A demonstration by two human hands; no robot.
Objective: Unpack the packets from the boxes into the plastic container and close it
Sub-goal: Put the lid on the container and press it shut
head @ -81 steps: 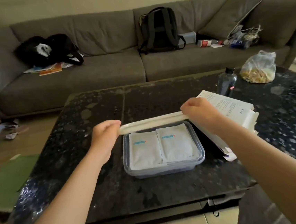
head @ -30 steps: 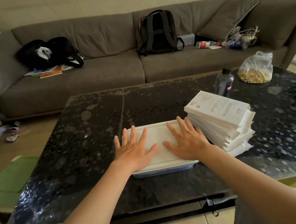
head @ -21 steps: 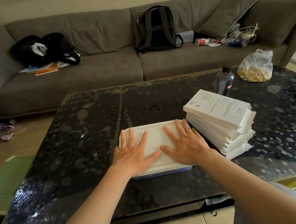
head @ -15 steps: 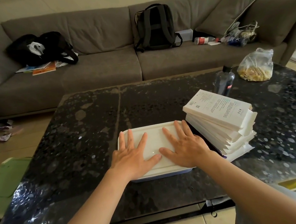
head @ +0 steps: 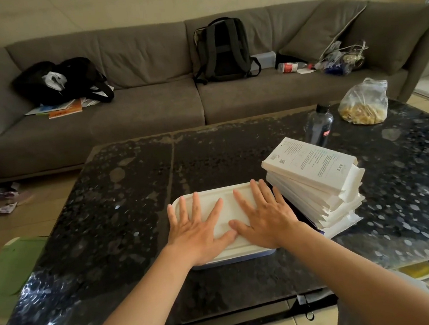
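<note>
A: While both palms lie flat, left hand [head: 199,232] and right hand [head: 266,217] gripping nothing, is the lid [head: 226,213] sealed?

B: Probably not; the container [head: 243,256], near the table's [head: 109,225] front edge, needs its rim pressed.

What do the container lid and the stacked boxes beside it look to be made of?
Lid: likely plastic, matte off-white, with a moulded raised rim. Stacked boxes: thin white cardboard, matte and printed, with folded flaps open at the ends.
</note>
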